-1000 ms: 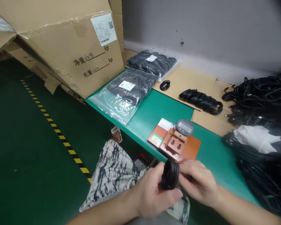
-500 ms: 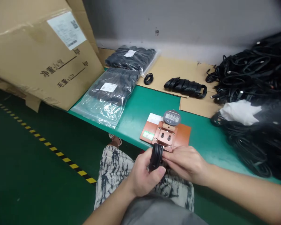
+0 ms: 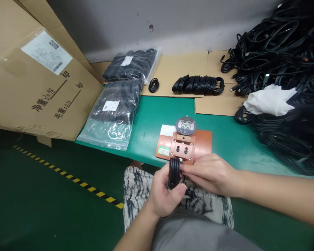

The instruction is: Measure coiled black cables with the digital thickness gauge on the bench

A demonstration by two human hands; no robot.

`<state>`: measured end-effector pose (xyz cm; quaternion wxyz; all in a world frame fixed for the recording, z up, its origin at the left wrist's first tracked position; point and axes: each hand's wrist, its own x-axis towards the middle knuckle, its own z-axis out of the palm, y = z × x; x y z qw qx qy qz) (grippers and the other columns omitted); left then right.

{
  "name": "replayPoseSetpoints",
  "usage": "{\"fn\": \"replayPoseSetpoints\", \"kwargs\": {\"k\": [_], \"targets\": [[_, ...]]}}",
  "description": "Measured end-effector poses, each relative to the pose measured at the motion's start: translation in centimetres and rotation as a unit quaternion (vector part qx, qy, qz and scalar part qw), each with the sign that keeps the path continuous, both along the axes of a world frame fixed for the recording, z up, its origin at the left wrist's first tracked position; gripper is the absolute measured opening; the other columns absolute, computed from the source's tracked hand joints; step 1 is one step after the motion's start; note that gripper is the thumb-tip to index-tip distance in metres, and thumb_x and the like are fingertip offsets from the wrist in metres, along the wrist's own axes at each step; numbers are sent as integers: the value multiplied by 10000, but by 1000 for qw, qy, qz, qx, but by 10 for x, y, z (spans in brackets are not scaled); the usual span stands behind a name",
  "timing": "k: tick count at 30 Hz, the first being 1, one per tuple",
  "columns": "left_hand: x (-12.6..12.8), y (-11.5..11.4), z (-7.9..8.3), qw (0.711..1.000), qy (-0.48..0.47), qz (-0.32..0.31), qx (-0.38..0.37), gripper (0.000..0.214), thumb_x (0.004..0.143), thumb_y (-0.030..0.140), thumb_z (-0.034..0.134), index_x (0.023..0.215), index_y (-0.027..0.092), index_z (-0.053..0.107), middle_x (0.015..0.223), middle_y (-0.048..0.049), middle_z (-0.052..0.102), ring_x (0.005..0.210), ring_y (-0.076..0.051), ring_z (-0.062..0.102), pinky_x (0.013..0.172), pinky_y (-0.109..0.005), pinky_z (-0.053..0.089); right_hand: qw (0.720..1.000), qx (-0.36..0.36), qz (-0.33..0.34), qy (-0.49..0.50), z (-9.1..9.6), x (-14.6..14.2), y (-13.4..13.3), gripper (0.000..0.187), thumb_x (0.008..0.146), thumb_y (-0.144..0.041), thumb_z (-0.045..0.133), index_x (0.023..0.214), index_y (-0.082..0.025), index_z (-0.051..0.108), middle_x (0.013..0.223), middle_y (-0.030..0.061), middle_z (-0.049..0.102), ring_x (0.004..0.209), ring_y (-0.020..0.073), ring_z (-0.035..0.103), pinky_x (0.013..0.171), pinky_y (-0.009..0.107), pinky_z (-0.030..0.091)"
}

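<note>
Coil (image 3: 174, 173) and both hands now sit closer to the block (image 3: 181, 150) than a second ago, and the view has swung, so the box (image 3: 42, 94) is cut off more at left. Left hand (image 3: 163, 195) is closed round the coil, thumb on the near side, rest of its grip partly hidden; coil stands upright, rising out of the gap between thumb and forefinger, to the right of the palm. Right hand (image 3: 211, 174) is just right of the coil, fingertips drawn together and pinching the cable end (image 3: 181, 161), mostly hidden; its pale tip shows at the block's front edge. Can't tell how far in it goes, or whether the coil touches the block. Gauge (image 3: 186, 125) is behind the block, reading 0.000. All that on the green table (image 3: 157, 111). Two bags (image 3: 115, 94) of coils beside the box, one behind the other; loose coil (image 3: 151, 86) just right of them on card (image 3: 183, 66), then a row of coils (image 3: 196, 85). Cable pile (image 3: 279, 48) at far right, white crumpled thing (image 3: 270, 100) lying on it.
</note>
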<state>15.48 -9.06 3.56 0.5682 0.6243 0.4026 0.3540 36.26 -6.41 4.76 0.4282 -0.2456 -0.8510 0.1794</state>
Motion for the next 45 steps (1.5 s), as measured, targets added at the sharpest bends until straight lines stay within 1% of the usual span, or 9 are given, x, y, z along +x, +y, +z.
{"fn": "replayPoseSetpoints", "kwargs": {"k": [6, 14, 17, 21, 26, 30, 34, 38, 45], "targets": [[2, 4, 1, 999, -38, 1, 38, 345, 841, 434, 611, 1037, 152, 582, 722, 2, 519, 618, -113, 448, 582, -232, 377, 1000, 0, -3, 10, -2, -1, 0, 244, 954, -120, 530, 1193, -115, 580, 810, 56, 710, 630, 150, 655, 525, 270, 484], [2, 6, 2, 999, -34, -6, 39, 329, 855, 416, 600, 1051, 153, 592, 755, -14, 547, 654, -119, 477, 650, -247, 423, 1000, -7, 2, 22, 1, -2, 1, 243, 947, -99, 543, 1188, -98, 576, 818, 60, 710, 642, 154, 663, 526, 278, 490], [3, 6, 1, 998, -38, -4, 39, 328, 859, 418, 598, 1051, 152, 592, 761, -17, 553, 656, -118, 478, 659, -249, 428, 1000, -11, -1, 17, 1, -2, 1, 230, 947, -102, 542, 1173, -87, 587, 781, 53, 697, 623, 153, 654, 517, 279, 478], [4, 6, 1, 998, -44, -3, 40, 324, 861, 421, 596, 1039, 151, 592, 766, -19, 559, 655, -119, 483, 648, -245, 423, 1000, -16, -1, 24, 0, -3, 0, 233, 947, -100, 543, 1176, -89, 585, 808, 60, 709, 638, 153, 659, 530, 279, 484], [5, 6, 2, 998, -51, -2, 26, 322, 873, 424, 584, 1050, 155, 584, 825, -30, 583, 676, -120, 503, 666, -246, 431, 999, -23, -5, 30, -1, -4, 0, 259, 932, -90, 567, 1190, -87, 583, 848, 64, 719, 662, 155, 670, 546, 278, 497], [6, 6, 3, 998, -66, -3, 10, 307, 874, 429, 588, 1014, 155, 570, 886, -45, 604, 714, -127, 525, 709, -254, 449, 999, -25, -9, 29, -1, -4, 0, 267, 929, -87, 566, 1195, -93, 585, 858, 61, 722, 671, 156, 677, 550, 278, 504], [6, 6, 1, 997, -82, 0, -4, 303, 869, 444, 594, 953, 156, 554, 853, -40, 589, 742, -141, 537, 732, -267, 456, 999, -29, -12, 30, -2, -4, 0, 287, 923, -76, 570, 1210, -102, 579, 870, 56, 725, 683, 157, 684, 556, 276, 519], [7, 6, 0, 996, -92, 3, -9, 317, 865, 458, 593, 940, 153, 551, 880, -53, 581, 766, -152, 536, 726, -273, 451, 999, -37, -14, 32, -1, -4, -1, 302, 925, -75, 569, 1225, -118, 572, 892, 49, 728, 703, 155, 693, 567, 268, 533], [7, 7, -3, 996, -88, 13, -9, 325, 858, 462, 599, 939, 149, 558, 822, -36, 533, 720, -138, 495, 675, -263, 423, 999, -32, -25, 19, -1, -5, -1, 288, 951, -90, 520, 1233, -130, 566, 909, 53, 732, 695, 151, 694, 556, 265, 532]]}}
